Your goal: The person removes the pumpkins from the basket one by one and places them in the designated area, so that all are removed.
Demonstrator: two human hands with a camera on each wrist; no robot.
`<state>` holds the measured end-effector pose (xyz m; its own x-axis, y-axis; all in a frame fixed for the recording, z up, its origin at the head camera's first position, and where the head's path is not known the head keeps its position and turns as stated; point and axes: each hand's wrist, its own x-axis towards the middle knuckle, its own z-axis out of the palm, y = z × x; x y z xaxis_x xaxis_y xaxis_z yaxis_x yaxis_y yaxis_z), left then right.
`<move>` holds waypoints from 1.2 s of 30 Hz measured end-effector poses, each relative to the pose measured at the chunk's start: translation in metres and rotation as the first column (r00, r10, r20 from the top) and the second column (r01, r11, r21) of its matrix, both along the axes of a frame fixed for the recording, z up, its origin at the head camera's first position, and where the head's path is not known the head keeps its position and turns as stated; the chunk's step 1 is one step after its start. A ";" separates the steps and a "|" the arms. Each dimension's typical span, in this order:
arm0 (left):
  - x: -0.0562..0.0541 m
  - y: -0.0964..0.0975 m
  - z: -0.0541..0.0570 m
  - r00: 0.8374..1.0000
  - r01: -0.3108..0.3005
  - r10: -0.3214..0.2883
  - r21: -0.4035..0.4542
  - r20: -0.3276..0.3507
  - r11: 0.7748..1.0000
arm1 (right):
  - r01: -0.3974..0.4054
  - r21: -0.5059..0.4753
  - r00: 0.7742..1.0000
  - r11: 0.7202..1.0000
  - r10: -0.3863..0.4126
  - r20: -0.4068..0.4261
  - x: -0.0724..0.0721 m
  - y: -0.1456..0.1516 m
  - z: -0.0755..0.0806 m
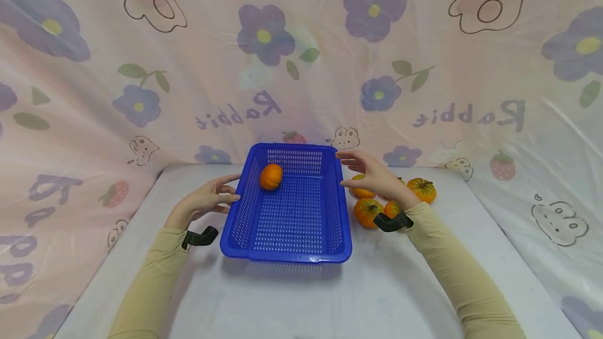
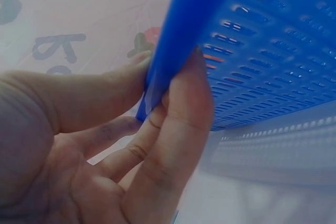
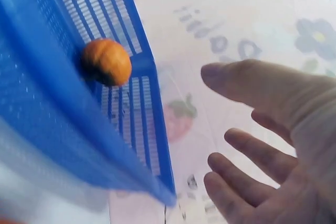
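Note:
A blue plastic basket with slotted walls is raised off the white table at its near side, where a shadow shows beneath it. One orange mini pumpkin lies inside, toward the far left corner. My left hand pinches the basket's left rim between thumb and fingers, as the left wrist view also shows at the blue rim. Beside the right rim is my right hand, its fingers spread and apart from the rim in the right wrist view. Nothing lies in that hand.
Several more orange pumpkins sit on the table right of the basket, some partly hidden by the right hand and wrist. One pumpkin stands farther right. A patterned curtain hangs behind the white table.

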<state>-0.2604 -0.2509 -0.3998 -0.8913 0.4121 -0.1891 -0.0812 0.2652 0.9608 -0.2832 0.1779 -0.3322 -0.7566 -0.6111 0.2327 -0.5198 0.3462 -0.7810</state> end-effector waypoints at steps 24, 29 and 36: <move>0.000 0.000 0.003 1.000 -0.009 0.009 0.002 0.001 1.000 | -0.177 0.206 0.976 0.962 0.199 -0.089 -0.050 -0.113 -0.030; 0.000 -0.001 0.001 1.000 -0.011 0.011 -0.001 0.005 1.000 | -0.193 0.202 0.977 0.960 0.208 -0.053 -0.055 -0.126 -0.039; 0.000 -0.001 0.000 1.000 -0.015 0.015 -0.008 0.009 1.000 | -0.194 0.217 0.978 0.957 0.205 -0.028 -0.063 -0.141 -0.047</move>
